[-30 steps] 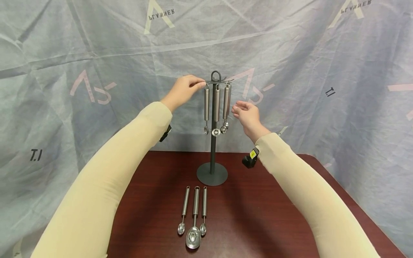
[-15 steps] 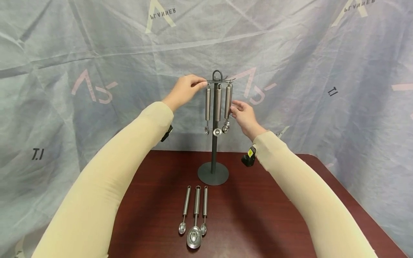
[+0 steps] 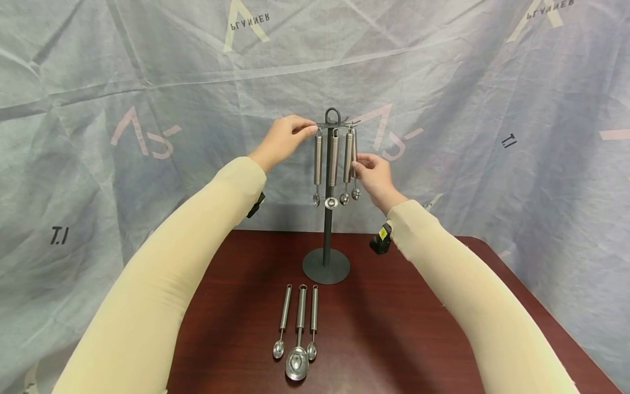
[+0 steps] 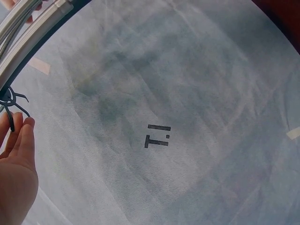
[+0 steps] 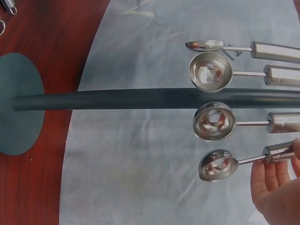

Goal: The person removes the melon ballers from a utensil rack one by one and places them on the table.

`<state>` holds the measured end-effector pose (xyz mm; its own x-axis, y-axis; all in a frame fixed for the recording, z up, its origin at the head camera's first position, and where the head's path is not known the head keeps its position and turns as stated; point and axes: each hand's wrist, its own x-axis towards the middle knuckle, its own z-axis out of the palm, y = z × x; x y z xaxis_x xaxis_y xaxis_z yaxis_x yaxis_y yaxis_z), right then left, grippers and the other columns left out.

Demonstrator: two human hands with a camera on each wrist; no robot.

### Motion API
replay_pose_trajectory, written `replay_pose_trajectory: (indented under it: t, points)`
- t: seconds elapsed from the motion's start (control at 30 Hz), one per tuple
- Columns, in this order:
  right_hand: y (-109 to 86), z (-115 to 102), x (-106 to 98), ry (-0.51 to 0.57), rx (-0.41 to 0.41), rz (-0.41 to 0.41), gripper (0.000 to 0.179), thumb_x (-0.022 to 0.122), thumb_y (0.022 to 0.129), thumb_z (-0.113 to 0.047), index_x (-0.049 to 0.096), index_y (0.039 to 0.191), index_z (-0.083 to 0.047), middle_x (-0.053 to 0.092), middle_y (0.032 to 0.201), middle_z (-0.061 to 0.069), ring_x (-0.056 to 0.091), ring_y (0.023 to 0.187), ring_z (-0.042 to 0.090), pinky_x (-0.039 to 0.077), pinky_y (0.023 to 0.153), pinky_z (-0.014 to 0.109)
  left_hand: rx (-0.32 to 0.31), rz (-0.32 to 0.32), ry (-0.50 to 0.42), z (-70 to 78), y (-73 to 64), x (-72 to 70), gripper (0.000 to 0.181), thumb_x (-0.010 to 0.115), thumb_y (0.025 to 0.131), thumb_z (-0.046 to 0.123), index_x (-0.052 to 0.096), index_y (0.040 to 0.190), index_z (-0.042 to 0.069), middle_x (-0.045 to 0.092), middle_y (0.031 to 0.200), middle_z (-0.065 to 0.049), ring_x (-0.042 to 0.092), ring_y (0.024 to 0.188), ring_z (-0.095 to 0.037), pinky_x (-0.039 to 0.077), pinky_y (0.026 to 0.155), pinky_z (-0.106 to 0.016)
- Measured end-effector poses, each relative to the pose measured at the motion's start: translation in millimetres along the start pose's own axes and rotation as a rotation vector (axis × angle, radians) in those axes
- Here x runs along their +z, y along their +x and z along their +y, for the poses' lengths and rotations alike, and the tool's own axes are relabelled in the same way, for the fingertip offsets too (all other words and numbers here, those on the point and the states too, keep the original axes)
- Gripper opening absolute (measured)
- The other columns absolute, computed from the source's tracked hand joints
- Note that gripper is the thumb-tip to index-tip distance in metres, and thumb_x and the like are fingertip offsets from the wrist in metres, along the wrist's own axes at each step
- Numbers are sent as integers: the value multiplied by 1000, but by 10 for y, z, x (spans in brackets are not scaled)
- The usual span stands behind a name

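Observation:
A dark grey hanging rack (image 3: 327, 230) stands upright on its round base. Several steel melon ballers hang from its hooks, bowls down. My right hand (image 3: 375, 174) pinches the handle of the rightmost melon baller (image 5: 218, 166), whose round bowl points down below my fingers. At the top left of the rack, my left hand (image 3: 285, 137) pinches a hook end; in the left wrist view my fingertips (image 4: 29, 123) meet the dark hooks (image 4: 10, 105). The hanging melon ballers nearby include a left one (image 3: 318, 161) and a middle one (image 3: 334, 164).
On the red-brown table (image 3: 394, 306), in front of the base, lie a large oval scoop (image 3: 297, 363) and two smaller ones, a left scoop (image 3: 278, 348) and a right scoop (image 3: 312, 351), handles toward the rack. A grey cloth backdrop (image 3: 443, 109) hangs behind.
My right hand has moved left to the rightmost melon baller and taken hold of its handle; that melon baller now hangs apart from its neighbour. My left hand stays at the hook.

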<state>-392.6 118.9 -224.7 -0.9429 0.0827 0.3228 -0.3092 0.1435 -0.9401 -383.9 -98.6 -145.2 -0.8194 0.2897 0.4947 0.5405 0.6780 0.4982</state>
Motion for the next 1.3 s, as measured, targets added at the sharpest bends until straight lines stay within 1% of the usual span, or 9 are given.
replay_pose_trajectory:
  t: [0.13,0.23,0.4,0.6,0.87,0.97,1.1,1.2,1.3]
  points:
    - [-3,-26,-37,-9,-8,23,30,59,96,-7,61,123,5,61,101,6,55,79,5,51,80,21,2,-1,-7,7,-4,4,41,51,101,36,60,133,11,57,134,-7,54,122,-19,44,103,-31]
    - [-6,-43,-57,-34,-3,35,30,60,96,-9,61,123,4,58,97,1,54,79,4,51,80,21,-5,-1,-14,15,-11,2,41,52,101,36,60,133,11,58,133,-7,55,121,-19,45,103,-31]
    - [-4,-65,-75,-58,18,57,30,60,96,-10,62,123,2,59,100,3,54,80,5,50,78,21,-1,-7,-5,42,-19,-8,42,52,101,36,60,133,11,58,132,-7,55,121,-19,45,103,-32]
    - [-11,-110,-99,-18,36,64,33,61,95,-9,59,126,4,59,105,5,54,82,6,51,80,22,-3,-9,-7,47,-33,-13,41,51,101,35,60,133,10,58,133,-8,54,121,-20,45,104,-32]
    - [-81,-133,-159,-28,45,52,35,63,94,-8,58,125,7,58,95,1,56,74,4,54,78,21,-28,-27,-26,64,-43,-20,43,51,101,37,59,134,12,57,135,-6,53,123,-19,44,104,-33]
    - [-113,-132,-183,-27,56,45,35,63,94,-8,58,124,7,58,93,-1,56,73,4,55,81,25,-33,-30,-32,70,-38,-18,43,51,100,38,60,133,13,57,134,-5,53,123,-19,44,104,-33]
    - [-154,-127,-205,-24,75,38,35,63,94,-9,57,125,8,57,93,-1,57,74,5,55,88,31,-24,-24,-32,63,-28,-13,42,52,100,39,61,132,12,57,133,-6,53,122,-19,44,104,-32]
    - [-182,-108,-215,-26,100,34,37,63,94,-10,56,126,7,56,94,-1,56,75,5,55,90,32,-28,-19,-41,50,-23,-14,42,54,99,39,61,131,13,57,133,-5,54,120,-18,45,102,-31]
    - [-211,-74,-223,-16,130,28,36,63,94,-10,55,126,6,55,96,0,56,76,6,55,89,31,-41,-17,-51,39,-22,-17,42,55,98,40,62,130,14,57,133,-4,55,118,-16,46,100,-30]
